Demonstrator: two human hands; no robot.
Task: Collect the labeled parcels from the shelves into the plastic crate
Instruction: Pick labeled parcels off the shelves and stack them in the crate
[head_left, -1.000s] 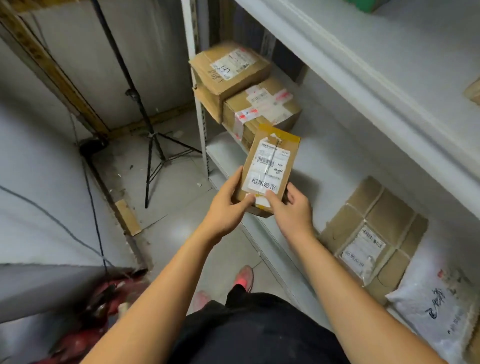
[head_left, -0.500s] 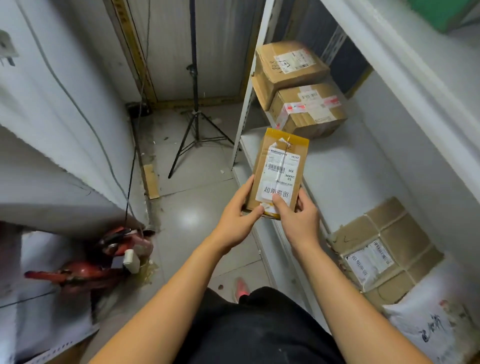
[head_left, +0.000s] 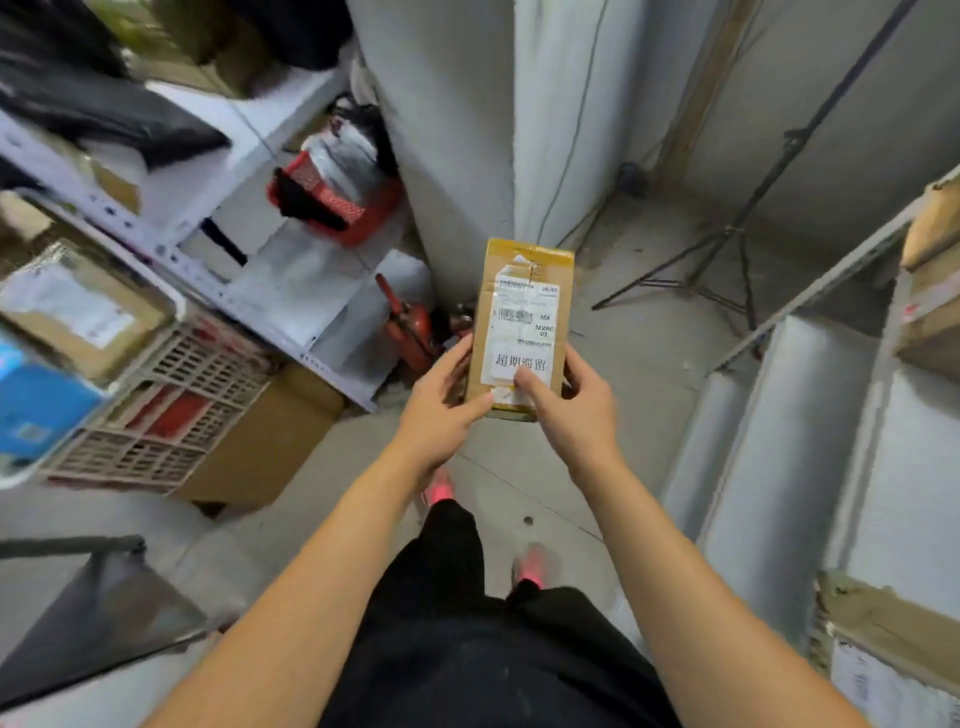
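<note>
Parcel (head_left: 525, 332) (left hand (head_left: 441, 410), right hand (head_left: 576, 410) gripping) swung away from shelf (head_left: 779, 467).

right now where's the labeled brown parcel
The parcel is at the centre of the head view, gripped at its lower end by the left hand and right hand, above the floor.

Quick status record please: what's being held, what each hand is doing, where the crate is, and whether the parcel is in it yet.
held: cardboard parcel, label toward the camera
left hand: grips the parcel's lower left edge
right hand: grips the lower right, thumb on the label
crate: latticed plastic crate, low on the left
parcel in crate: no, held apart from it
nearby: red basket further back on the left; tripod on the floor ahead
</note>
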